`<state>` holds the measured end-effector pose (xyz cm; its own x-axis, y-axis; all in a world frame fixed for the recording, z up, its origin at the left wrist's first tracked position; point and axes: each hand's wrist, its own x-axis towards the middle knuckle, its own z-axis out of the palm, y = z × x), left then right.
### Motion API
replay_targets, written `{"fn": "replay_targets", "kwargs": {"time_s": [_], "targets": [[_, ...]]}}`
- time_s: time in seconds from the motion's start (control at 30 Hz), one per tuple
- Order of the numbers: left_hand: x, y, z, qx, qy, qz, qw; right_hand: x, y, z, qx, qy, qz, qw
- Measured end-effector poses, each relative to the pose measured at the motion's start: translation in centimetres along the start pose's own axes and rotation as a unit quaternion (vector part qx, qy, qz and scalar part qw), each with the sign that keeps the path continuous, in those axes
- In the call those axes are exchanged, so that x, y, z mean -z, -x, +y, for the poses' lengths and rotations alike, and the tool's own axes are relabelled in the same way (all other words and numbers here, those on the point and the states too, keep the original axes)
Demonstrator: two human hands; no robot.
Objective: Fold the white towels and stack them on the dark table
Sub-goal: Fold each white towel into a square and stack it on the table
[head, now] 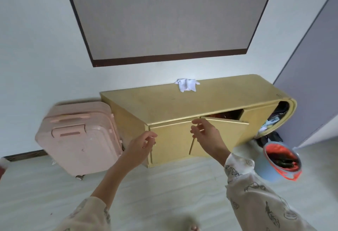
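White and crumpled, a small towel [187,84] lies bunched on the back edge of a yellow cabinet [182,102], just above the centre of the frame and touching the pale wall behind it. It sits well apart from both hands, which hang lower in the frame in front of the cabinet's doors.

The left hand [140,146] is at the lower centre-left, fingers loosely curled with thumb and forefinger close together near the upper corner of the left door [170,139]; it seems to hold nothing, though the tips are blurred. The right hand [205,133] is just right of it, fingers relaxed and slightly spread, its fingertips at the top edge of the middle door [225,121], which stands ajar and shows a dark interior. Both sleeves are pale, silky fabric with a dark feather print.

The cabinet is long and low, with a smooth matte top and a rounded right end whose open compartment holds dark items. At the left of the frame a pink hard-shell suitcase [80,139] with ribbed sides stands beside the cabinet. At the right a light blue bucket [279,161] lined with orange-red plastic sits on the pale wood-grain floor [164,194]. A grey panel with a dark brown frame [164,20] fills the upper wall.
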<state>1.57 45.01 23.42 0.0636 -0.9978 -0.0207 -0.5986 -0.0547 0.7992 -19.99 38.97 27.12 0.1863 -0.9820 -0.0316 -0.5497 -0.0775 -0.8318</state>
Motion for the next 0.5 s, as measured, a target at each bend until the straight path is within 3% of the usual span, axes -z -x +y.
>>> {"fn": "replay_targets", "kwargs": {"time_s": [0.5], "targets": [[-10.2, -34.0, 0.3, 0.099, -0.051, -0.018, 0.994, 7.3, -34.9, 10.4, -0.06, 0.057, -0.054, 0.995]]}}
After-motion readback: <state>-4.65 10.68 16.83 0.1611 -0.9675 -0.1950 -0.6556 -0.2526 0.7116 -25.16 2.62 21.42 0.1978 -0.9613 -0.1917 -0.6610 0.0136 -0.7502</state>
